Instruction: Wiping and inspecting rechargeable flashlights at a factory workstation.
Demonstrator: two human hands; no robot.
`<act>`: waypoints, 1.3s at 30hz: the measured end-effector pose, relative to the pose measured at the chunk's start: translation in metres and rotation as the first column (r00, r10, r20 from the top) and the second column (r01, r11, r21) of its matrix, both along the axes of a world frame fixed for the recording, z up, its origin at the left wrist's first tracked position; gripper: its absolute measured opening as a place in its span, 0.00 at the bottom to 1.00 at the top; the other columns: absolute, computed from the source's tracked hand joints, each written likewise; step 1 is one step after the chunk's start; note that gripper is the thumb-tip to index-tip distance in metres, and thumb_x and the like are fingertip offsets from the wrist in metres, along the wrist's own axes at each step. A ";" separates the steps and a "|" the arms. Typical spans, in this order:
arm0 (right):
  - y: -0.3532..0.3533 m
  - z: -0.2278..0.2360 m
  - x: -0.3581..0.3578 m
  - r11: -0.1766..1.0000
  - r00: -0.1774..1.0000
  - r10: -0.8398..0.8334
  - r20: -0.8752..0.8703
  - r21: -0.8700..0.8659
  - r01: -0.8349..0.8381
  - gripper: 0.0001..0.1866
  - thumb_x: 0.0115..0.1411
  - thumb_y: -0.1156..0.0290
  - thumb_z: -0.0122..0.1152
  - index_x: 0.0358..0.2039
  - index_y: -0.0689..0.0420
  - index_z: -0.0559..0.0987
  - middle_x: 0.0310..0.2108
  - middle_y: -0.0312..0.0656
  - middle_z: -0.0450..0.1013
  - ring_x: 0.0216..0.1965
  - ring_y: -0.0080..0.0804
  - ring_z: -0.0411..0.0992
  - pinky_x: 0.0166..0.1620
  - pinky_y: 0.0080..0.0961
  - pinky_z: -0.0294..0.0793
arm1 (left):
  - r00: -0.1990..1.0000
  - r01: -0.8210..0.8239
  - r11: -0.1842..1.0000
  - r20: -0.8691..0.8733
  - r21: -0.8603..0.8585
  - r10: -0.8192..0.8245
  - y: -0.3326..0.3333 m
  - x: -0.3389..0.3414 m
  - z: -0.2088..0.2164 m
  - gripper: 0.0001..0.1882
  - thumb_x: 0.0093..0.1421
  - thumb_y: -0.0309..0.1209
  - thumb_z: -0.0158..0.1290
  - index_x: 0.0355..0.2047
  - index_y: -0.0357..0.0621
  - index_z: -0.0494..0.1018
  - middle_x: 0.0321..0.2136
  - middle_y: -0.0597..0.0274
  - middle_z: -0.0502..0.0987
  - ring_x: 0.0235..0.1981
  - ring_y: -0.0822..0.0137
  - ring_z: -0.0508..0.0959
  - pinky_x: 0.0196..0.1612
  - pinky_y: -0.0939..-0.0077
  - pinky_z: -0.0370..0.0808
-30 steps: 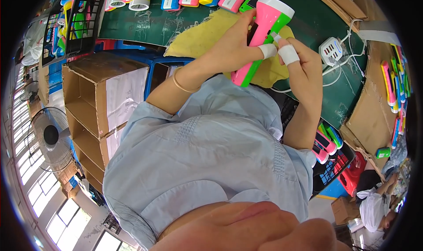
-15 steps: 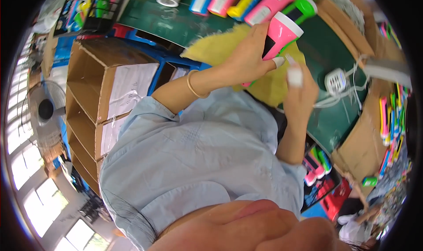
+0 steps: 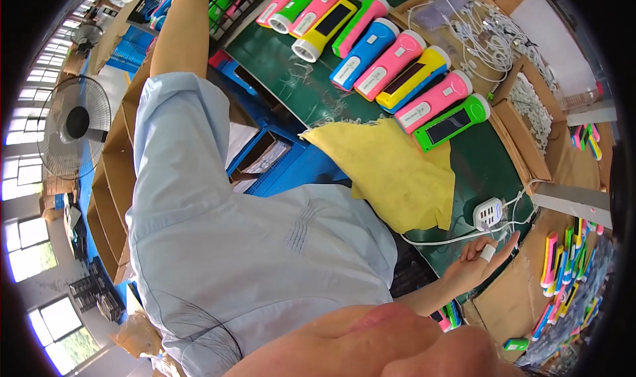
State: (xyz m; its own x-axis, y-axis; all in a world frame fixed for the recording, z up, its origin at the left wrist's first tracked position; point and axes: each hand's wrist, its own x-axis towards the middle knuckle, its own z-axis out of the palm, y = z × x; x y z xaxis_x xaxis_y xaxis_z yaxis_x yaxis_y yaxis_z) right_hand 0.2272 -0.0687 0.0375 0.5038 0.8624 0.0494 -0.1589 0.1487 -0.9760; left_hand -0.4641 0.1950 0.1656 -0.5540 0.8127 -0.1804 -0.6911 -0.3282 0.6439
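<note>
My left forearm [image 3: 182,43], with a bracelet at the wrist, stretches up to the far left beside a black wire rack [image 3: 232,9]. The hand itself is beyond the picture's edge, so what it holds is hidden. Low on the right, my right hand [image 3: 472,261] holds nothing; its index finger points out and the other fingers bend loosely. A white cover [image 3: 487,252] wraps one digit. Just beyond it are a white multi-port USB charger [image 3: 488,213] and its white cables. A yellow cloth [image 3: 391,172] lies on the green tabletop [image 3: 285,66] before me.
A row of pink, blue, yellow and green flashlights [image 3: 404,66] lies beyond the cloth. White cables fill a cardboard box [image 3: 391,9] at the far right. More flashlights [image 3: 560,264] are piled right. Cardboard shelving [image 3: 109,208] and a fan [image 3: 76,122] stand left.
My left hand, which held a pink flashlight over the cloth, has swung far left out of the picture. My right hand has moved away from the flashlight to beside the charger. The view has shifted.
</note>
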 end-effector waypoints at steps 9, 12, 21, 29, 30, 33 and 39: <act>0.016 -0.029 0.011 0.947 0.948 0.286 -0.137 -0.110 -0.302 0.11 0.59 0.78 0.44 0.40 0.66 0.73 0.17 0.30 0.57 0.16 0.13 0.51 0.17 0.10 0.47 | -0.471 -0.049 0.998 -0.880 -0.037 -0.055 0.167 0.251 -0.105 0.13 0.51 0.33 0.52 0.36 0.42 0.77 0.30 0.49 0.77 0.31 0.53 0.77 0.37 0.64 0.73; 0.021 -0.038 0.006 0.920 0.931 0.337 -0.140 -0.162 -0.358 0.10 0.59 0.78 0.45 0.38 0.66 0.74 0.17 0.30 0.57 0.15 0.13 0.51 0.16 0.11 0.47 | -0.564 0.113 0.986 -0.825 -0.124 -0.040 0.234 0.291 -0.167 0.14 0.50 0.37 0.50 0.33 0.42 0.77 0.27 0.46 0.77 0.34 0.50 0.77 0.37 0.62 0.74; 0.040 -0.041 0.004 0.894 0.926 0.361 -0.110 -0.244 -0.377 0.11 0.56 0.82 0.44 0.38 0.67 0.75 0.17 0.30 0.59 0.15 0.13 0.54 0.16 0.10 0.51 | -0.646 -0.408 0.880 -0.604 -0.242 -0.466 0.298 0.317 -0.206 0.20 0.56 0.42 0.49 0.40 0.38 0.72 0.31 0.52 0.78 0.34 0.53 0.78 0.37 0.62 0.74; 0.041 -0.031 0.016 0.928 0.942 0.333 0.027 -0.184 -0.323 0.27 0.62 0.53 0.47 0.49 0.65 0.70 0.31 0.39 0.69 0.25 0.17 0.67 0.17 0.08 0.54 | -0.020 0.754 0.533 -0.825 -0.384 -0.565 0.051 0.385 -0.087 0.24 0.56 0.44 0.51 0.44 0.36 0.67 0.31 0.54 0.76 0.26 0.68 0.78 0.29 0.74 0.77; 0.047 -0.027 0.019 0.935 0.938 0.336 0.087 -0.148 -0.321 0.31 0.61 0.49 0.47 0.52 0.65 0.67 0.38 0.44 0.69 0.34 0.24 0.69 0.21 0.11 0.61 | -0.101 0.782 0.406 -0.739 -0.473 -0.666 -0.002 0.400 -0.079 0.26 0.58 0.49 0.47 0.44 0.37 0.67 0.29 0.55 0.76 0.22 0.70 0.77 0.26 0.77 0.77; 0.062 -0.008 0.015 0.967 0.929 0.254 0.271 -0.063 -0.246 0.35 0.59 0.47 0.49 0.55 0.65 0.64 0.45 0.47 0.67 0.44 0.33 0.68 0.36 0.24 0.71 | -0.301 0.781 0.118 -0.535 -0.614 -0.789 -0.118 0.441 -0.098 0.24 0.58 0.41 0.51 0.46 0.34 0.64 0.26 0.58 0.73 0.19 0.70 0.77 0.23 0.78 0.76; 0.070 0.011 0.047 0.643 0.649 0.752 -0.117 0.351 -0.681 0.22 0.47 0.54 0.61 0.33 0.61 0.74 0.25 0.37 0.68 0.28 0.30 0.70 0.32 0.24 0.71 | -0.290 0.924 -0.334 -0.231 0.185 -0.929 -0.212 0.456 -0.168 0.39 0.61 0.57 0.37 0.59 0.35 0.52 0.51 0.47 0.65 0.53 0.59 0.67 0.53 0.67 0.65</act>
State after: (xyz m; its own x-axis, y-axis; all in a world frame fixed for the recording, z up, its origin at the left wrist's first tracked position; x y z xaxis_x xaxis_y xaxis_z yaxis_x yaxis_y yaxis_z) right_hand 0.2741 0.0017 0.0486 -0.2434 0.9256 0.2900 -0.5351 0.1212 -0.8360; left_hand -0.0078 -0.0168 -0.0025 0.9565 0.2718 0.1056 -0.2632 0.6489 0.7139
